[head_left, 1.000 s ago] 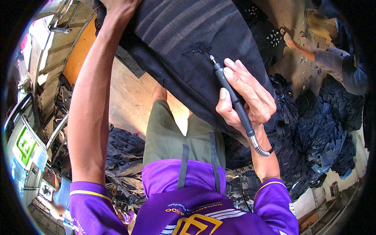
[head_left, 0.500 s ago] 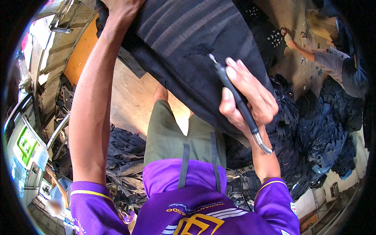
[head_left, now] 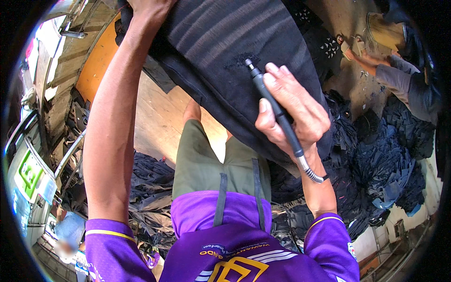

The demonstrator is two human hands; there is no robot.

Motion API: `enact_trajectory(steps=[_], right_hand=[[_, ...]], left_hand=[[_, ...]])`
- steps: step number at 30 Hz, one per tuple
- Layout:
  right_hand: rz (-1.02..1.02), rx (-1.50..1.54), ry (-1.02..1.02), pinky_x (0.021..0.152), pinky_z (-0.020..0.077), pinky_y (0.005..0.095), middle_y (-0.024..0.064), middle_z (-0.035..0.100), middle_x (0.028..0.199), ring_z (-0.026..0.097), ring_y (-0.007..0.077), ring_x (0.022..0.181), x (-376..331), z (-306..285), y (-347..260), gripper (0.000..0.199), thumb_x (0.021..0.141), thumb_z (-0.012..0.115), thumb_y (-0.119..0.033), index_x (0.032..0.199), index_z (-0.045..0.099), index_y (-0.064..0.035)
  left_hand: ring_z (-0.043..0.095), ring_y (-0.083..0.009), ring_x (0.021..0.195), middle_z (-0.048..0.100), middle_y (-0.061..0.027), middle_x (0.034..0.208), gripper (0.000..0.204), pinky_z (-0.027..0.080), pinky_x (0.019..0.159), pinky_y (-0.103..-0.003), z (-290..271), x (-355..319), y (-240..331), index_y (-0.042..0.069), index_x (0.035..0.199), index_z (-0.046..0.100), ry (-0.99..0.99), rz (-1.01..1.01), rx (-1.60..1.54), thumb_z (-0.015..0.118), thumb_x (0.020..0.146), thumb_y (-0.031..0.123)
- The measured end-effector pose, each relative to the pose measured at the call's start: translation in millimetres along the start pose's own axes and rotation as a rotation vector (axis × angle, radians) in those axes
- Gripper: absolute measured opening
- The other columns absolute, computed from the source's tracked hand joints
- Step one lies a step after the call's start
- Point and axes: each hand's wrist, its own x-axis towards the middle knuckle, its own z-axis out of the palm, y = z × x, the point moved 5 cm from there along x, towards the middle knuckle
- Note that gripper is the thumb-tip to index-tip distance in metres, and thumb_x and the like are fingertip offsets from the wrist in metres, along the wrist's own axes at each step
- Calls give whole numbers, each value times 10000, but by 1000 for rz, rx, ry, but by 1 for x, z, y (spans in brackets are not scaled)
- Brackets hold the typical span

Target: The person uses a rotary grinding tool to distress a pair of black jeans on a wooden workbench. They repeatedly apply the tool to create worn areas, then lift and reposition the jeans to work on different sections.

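Note:
My right hand (head_left: 298, 110) grips a black pen-shaped rotary tool handpiece (head_left: 278, 112) with a springy metal sleeve at its rear. The handpiece's pale tip meets a rough, darker patch (head_left: 237, 61) on a black denim garment (head_left: 206, 42). This garment spreads smooth and taut across the upper middle, with faded streaks running over it. At the top edge, my left hand (head_left: 151, 6) is by the garment's upper left side, its fingers cut off by the picture's edge.
Piles of dark garments (head_left: 390, 150) lie at the right, with more dark cloth (head_left: 150, 176) at the lower left. Wooden boards (head_left: 157, 110) show below the garment. Another person's legs (head_left: 397, 77) are at the upper right, and a blurred person (head_left: 70, 230) is at the lower left.
My right hand has moved slightly up and left with the handpiece, bringing its tip onto the rough patch. My left arm stays nearly still.

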Motion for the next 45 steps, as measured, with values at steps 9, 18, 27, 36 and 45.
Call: enact_trajectory(steps=[9,18,27,36,45], right_hand=[[41,-33,38,1014,661,487,197,820,1007,827,360,1064,-4,-4,2,306,803,786,-39,1097,819,41],[57,-31,47,1014,662,493,208,821,1012,828,365,1054,-7,-6,3,337,770,789,-12,1101,814,47],[58,9,65,1009,663,490,215,819,1018,830,362,1047,-10,-7,3,338,759,779,-12,1090,815,44],[92,-13,42,1000,663,494,230,820,1010,833,373,1034,-18,-13,0,370,744,763,-16,1106,810,46],[48,15,-12,1016,664,490,192,819,1020,828,355,1061,-11,-2,-3,316,765,784,-7,1076,828,29]], left_hand=[[743,-399,1113,786,-232,1131,456,560,995,-480,-1,0,2,65,1170,751,-16,24,-36,898,899,402],[753,-395,1087,793,-227,1108,452,565,983,-476,0,0,2,68,1173,753,-1,38,-43,897,904,400],[740,-393,1128,780,-238,1154,480,561,1004,-469,2,0,-1,59,1195,747,6,27,-15,897,899,405],[751,-389,1095,789,-231,1110,455,565,995,-464,0,0,1,57,1186,753,-20,13,-35,895,904,386],[750,-386,1080,792,-223,1101,447,561,983,-468,0,0,3,58,1170,751,12,57,-21,893,904,389]])
